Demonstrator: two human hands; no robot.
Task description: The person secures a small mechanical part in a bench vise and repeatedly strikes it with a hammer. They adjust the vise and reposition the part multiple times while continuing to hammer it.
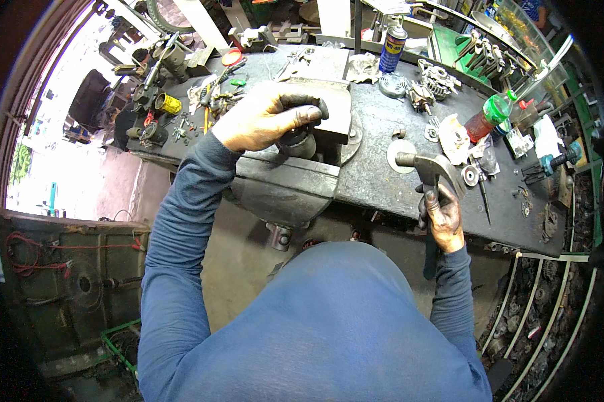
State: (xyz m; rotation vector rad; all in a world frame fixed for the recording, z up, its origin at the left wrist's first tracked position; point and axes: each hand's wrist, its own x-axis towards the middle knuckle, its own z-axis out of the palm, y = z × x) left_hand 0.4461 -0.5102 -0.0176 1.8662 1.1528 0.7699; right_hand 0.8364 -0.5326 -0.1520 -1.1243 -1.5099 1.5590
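At 3 o'clock the right hand (pixel 444 216) has its fingers wrapped round a hammer (pixel 432 166); at 11, the left hand's (pixel 265 120) fingers curl over a dark round part (pixel 297 145) at the vise (pixel 285 179), hold unclear; beyond, at 1, stands a spray can (pixel 392 49)

The grime-smudged bare left hand (pixel 265 119) is extended, its fingers (pixel 300 100) bent, its thumb (pixel 300 117) pointed rightward. Behind it, the left arm (pixel 178 214), covered by a blue fabric sleeve (pixel 198 171), is bent outward. Nearer the blue-clothed torso (pixel 335 321), the grime-smudged bare right hand (pixel 442 220) is clenched.
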